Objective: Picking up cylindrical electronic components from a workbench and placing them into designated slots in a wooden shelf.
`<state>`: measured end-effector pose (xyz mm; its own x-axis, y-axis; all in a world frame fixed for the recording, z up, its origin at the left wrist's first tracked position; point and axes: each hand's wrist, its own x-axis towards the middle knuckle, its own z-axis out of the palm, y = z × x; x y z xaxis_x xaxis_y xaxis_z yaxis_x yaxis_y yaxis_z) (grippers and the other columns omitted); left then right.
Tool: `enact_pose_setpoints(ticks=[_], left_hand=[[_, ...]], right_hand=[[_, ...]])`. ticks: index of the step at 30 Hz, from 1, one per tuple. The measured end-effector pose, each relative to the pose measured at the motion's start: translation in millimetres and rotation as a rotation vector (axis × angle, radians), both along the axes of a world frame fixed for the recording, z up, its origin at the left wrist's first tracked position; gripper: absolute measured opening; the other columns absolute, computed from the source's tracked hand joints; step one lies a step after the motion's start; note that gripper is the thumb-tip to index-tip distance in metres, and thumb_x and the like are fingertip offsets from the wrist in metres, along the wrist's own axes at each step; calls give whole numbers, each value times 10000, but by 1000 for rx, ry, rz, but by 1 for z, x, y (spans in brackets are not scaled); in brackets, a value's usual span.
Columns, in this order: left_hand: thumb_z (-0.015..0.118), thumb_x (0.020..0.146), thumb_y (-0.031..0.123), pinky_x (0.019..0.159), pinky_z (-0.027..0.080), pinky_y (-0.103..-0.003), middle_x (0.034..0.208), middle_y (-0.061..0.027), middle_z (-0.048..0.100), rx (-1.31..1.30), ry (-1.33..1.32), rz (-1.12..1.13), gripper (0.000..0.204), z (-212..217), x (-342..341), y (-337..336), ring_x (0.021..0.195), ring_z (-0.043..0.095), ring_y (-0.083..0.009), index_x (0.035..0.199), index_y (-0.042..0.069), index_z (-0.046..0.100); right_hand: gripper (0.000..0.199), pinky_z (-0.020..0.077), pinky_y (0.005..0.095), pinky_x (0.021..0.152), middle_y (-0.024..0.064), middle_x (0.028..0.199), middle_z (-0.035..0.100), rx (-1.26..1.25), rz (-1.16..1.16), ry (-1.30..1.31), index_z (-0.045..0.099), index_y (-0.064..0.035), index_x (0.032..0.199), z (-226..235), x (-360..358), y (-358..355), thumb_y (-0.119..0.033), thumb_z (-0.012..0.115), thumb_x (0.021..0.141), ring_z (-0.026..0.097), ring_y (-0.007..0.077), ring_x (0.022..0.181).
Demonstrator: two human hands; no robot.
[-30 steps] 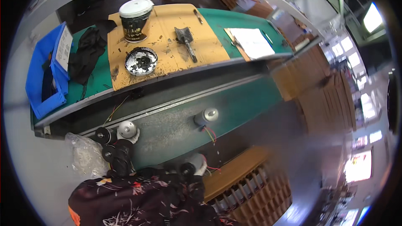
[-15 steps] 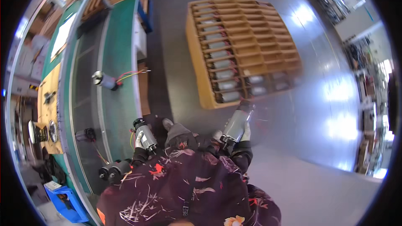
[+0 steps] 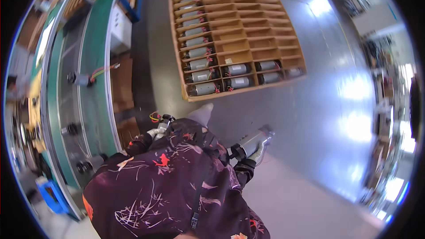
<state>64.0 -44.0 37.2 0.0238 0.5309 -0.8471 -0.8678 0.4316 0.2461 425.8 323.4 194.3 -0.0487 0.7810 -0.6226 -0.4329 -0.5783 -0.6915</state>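
A long green bench [image 3: 99,31] ran down the left side, its outer edge blurred and bent by the lens. Ahead of the person stood a divided cardboard box [image 3: 228,35]. Grey motors [image 3: 206,89] filled its left column and lay along its near edge; the one in the near right corner was too blurred to make out well. A dark flowered garment [image 3: 159,190] covered the lower middle, hiding much of the forearms. A blue bin [image 3: 53,197] sat at the bench's near left corner, its contents unclear. The right hand [image 3: 259,150], in a pale glove, gripped a silver motor [image 3: 251,144] well short of the box's near edge; the motor's far end was smeared. The left hand [image 3: 156,132], also gloved, was closed round a second motor [image 3: 164,123] near the bench's right edge, its lower part hidden by the garment. Coloured wires [image 3: 155,117] looped beside it.
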Motion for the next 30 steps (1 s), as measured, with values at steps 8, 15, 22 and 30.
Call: enact_pose_setpoints(ticks=[8,15,22,30], left_hand=[[729,800,301,542,521,-331,750,-38,661,-268,-138,274,294,-28,77,74,562,617,-175,987,102,621],[710,808,321,550,536,-340,749,-66,667,-263,-189,384,336,11,104,188,566,624,-201,1022,83,609],[739,760,197,673,566,-348,917,-83,670,-324,-54,577,411,87,121,275,762,673,-203,1109,28,601],[790,690,143,675,559,-362,854,-102,665,-479,185,381,439,95,96,394,712,658,-205,1058,-22,616]], right_hand=[[497,545,375,745,122,977,667,-183,687,-219,580,2,1188,-92,-79,241,-306,695,816,656,246,853],[866,528,381,873,190,1086,677,435,1746,-737,545,33,1215,-189,-277,414,-370,911,542,669,296,982],[992,473,385,990,232,1213,623,902,2543,-1113,518,22,1274,-223,-445,411,-482,862,492,602,347,1144],[716,475,412,990,181,1244,619,1341,2618,-890,540,-102,1312,-270,-478,411,-258,743,644,586,330,1170]])
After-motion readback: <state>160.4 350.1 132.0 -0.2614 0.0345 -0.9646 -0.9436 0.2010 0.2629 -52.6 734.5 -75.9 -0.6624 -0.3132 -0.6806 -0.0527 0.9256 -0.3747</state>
